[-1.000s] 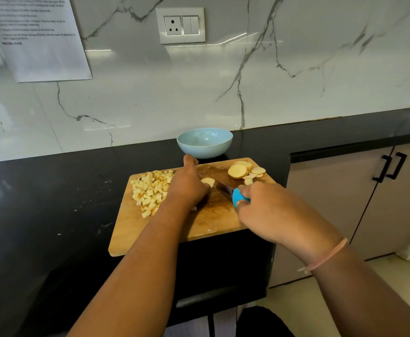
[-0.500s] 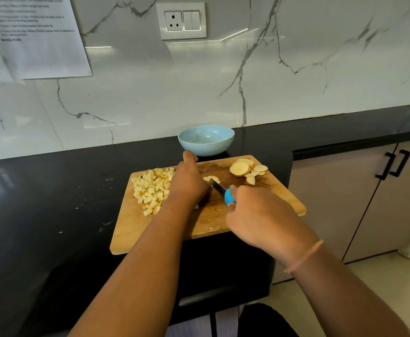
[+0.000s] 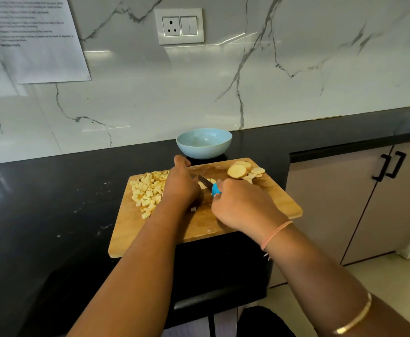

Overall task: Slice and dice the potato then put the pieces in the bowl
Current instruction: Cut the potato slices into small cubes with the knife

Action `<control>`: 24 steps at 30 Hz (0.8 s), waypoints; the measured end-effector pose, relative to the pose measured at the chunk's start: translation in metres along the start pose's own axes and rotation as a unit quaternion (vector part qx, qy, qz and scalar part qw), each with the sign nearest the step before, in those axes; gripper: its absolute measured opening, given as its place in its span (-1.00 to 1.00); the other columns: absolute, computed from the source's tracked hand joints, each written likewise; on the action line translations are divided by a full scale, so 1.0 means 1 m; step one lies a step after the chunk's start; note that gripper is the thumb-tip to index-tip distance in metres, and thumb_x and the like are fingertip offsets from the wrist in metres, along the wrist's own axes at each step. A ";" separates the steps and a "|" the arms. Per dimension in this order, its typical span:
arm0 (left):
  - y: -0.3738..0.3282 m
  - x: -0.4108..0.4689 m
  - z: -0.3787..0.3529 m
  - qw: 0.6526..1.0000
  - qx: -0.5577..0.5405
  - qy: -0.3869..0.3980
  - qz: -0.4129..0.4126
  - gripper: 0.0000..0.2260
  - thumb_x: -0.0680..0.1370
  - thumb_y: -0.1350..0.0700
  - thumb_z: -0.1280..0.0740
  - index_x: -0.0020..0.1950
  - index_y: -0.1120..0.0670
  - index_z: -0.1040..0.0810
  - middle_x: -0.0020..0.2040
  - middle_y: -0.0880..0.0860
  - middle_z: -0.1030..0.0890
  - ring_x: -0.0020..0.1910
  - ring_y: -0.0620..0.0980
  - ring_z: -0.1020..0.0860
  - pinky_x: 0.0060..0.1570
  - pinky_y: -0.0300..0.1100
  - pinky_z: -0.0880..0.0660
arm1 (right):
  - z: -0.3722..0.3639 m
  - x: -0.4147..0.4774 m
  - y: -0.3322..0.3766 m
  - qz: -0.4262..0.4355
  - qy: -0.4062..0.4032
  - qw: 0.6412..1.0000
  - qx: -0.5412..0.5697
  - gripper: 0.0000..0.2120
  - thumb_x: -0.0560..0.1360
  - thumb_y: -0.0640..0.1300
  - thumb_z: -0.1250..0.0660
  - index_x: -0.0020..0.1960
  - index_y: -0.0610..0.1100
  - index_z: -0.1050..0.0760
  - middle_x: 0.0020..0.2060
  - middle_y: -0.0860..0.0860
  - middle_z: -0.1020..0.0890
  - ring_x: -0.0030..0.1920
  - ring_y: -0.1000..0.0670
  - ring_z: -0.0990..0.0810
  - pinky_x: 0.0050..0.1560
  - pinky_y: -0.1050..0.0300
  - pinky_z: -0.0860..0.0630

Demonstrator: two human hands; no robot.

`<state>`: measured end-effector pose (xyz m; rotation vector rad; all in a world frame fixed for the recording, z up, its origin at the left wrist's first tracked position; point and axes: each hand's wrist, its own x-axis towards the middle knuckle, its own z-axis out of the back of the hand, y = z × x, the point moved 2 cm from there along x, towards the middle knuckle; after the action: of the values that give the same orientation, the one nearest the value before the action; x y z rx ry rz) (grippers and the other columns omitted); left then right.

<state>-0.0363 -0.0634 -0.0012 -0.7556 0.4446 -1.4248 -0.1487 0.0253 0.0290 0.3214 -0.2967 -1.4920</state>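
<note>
right hand (image 3: pixel 245 205) grips blue-handled knife (image 3: pixel 215 188), blade on potato slice (image 3: pixel 202 184) mid cutting board (image 3: pixel 279 203). left hand (image 3: pixel 181 188) lies over slice, finger hold hidden. diced pile (image 3: pixel 148 190) left, round slices (image 3: pixel 243 171) far-right; bowl (image 3: pixel 204 144) behind board.

Left hand (image 3: pixel 181 188), curled, pins potato slice (image 3: pixel 202 185); right hand's (image 3: pixel 244 206) fingers (image 3: pixel 226 184) grip knife (image 3: pixel 215 189).

A: How many bowls and boards?
B: One bowl (image 3: pixel 204 143), just past the far edge of the one cutting board (image 3: pixel 279 205).
A: Knives? Hands?
B: One knife (image 3: pixel 215 188). Two hands: left hand (image 3: pixel 181 186), right hand (image 3: pixel 243 205).
A: Potato?
B: Diced cubes (image 3: pixel 148 190) by the left edge, too many to count. Some five slices (image 3: pixel 244 171) are at the far right corner, and there's one piece (image 3: pixel 202 184) mid-board.
</note>
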 end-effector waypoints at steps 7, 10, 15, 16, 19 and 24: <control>0.000 0.001 -0.002 1.000 0.016 -0.013 -0.008 -0.53 0.46 0.35 -0.35 0.28 0.11 -0.25 -0.04 0.06 -0.45 -0.10 -0.03 -0.45 -0.42 -0.32 -0.31 | -0.005 -0.019 -0.006 0.009 0.029 0.999 -0.032 -0.57 0.62 -0.04 -0.11 0.48 -0.01 -0.21 -0.27 0.08 -0.39 -0.15 0.04 -0.49 -0.10 0.13 -0.48; -0.001 0.002 -0.002 1.000 0.015 -0.009 -0.004 -0.51 0.47 0.35 -0.35 0.31 0.10 -0.24 -0.02 0.08 -0.46 -0.07 -0.02 -0.47 -0.31 -0.29 -0.38 | -0.005 -0.036 -0.009 0.020 0.034 0.999 -0.037 -0.47 0.61 -0.01 -0.11 0.54 -0.01 -0.06 -0.22 0.09 -0.38 -0.01 0.01 -0.53 0.00 0.11 -0.52; 0.002 0.002 -0.002 1.000 -0.004 -0.006 0.007 -0.53 0.48 0.36 -0.35 0.29 0.09 -0.26 0.02 0.05 -0.45 -0.03 -0.01 -0.49 -0.29 -0.28 -0.42 | 0.008 -0.040 -0.010 0.008 0.025 1.000 0.006 -0.60 0.62 -0.03 -0.11 0.45 -0.03 -0.27 -0.07 0.06 -0.49 -0.02 0.03 -0.53 0.06 0.09 -0.54; 0.002 0.002 -0.002 1.000 -0.008 -0.007 0.010 -0.53 0.48 0.36 -0.35 0.29 0.09 -0.26 0.03 0.06 -0.46 -0.03 -0.01 -0.49 -0.34 -0.31 -0.40 | 0.009 -0.036 -0.008 0.009 0.017 1.000 0.009 -0.61 0.62 -0.03 -0.11 0.43 -0.03 -0.29 -0.08 0.05 -0.51 -0.05 0.03 -0.53 0.03 0.10 -0.55; 0.002 0.000 -0.002 1.000 -0.016 -0.013 0.013 -0.54 0.47 0.37 -0.34 0.28 0.10 -0.27 0.07 0.08 -0.49 -0.04 -0.02 -0.49 -0.43 -0.34 -0.32 | 0.005 -0.022 -0.002 0.011 -0.004 1.000 0.007 -0.62 0.61 -0.02 -0.10 0.41 -0.03 -0.33 -0.12 0.05 -0.50 -0.05 0.02 -0.54 -0.03 0.11 -0.54; 0.003 0.000 -0.003 0.999 -0.024 -0.023 0.023 -0.55 0.45 0.38 -0.34 0.24 0.11 -0.27 0.11 0.14 -0.50 0.01 0.03 -0.50 -0.42 -0.31 -0.33 | -0.003 -0.009 0.004 0.006 0.025 1.000 -0.002 -0.64 0.60 -0.01 -0.13 0.37 -0.05 -0.36 -0.26 0.05 -0.42 -0.03 -0.01 -0.55 -0.02 0.10 -0.53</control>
<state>-0.0366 -0.0642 -0.0054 -0.8108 0.4592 -1.3559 -0.1438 0.0341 0.0276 0.3534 -0.2544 -1.4711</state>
